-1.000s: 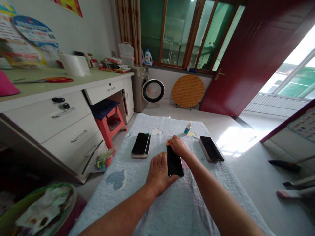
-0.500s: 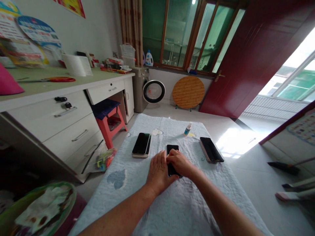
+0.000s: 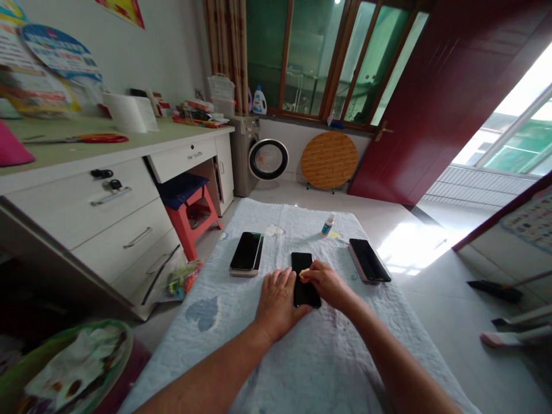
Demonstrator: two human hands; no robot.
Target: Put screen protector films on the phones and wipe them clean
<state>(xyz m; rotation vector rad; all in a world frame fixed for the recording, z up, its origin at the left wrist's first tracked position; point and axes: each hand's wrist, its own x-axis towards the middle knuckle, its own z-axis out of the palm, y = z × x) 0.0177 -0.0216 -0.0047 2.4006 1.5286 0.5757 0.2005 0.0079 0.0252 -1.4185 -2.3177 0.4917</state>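
A black phone [image 3: 307, 294] lies on the pale blue cloth [image 3: 302, 356] between my hands. My left hand [image 3: 278, 302] rests against the phone's left side, fingers extended and thumb across its lower edge. Pinched in my right hand [image 3: 325, 282] is a small yellowish piece [image 3: 304, 276], held over the middle of the screen. To the left, one dark-screened phone [image 3: 247, 251] is stacked on a lighter one. Another dark phone [image 3: 370, 260] sits on a pinkish one at the right. A small spray bottle [image 3: 327, 225] stands farther back.
A desk [image 3: 86, 167] with a paper roll [image 3: 129, 113] and scissors stands left, a red stool [image 3: 190, 215] beside it. A bin [image 3: 125, 345] full of waste is at lower left. Behind are a washing machine [image 3: 245, 155] and a round wooden board [image 3: 330, 161].
My right hand has moved slightly to the right, away from my left fingers, so the yellowish piece now shows. The view has shifted slightly.
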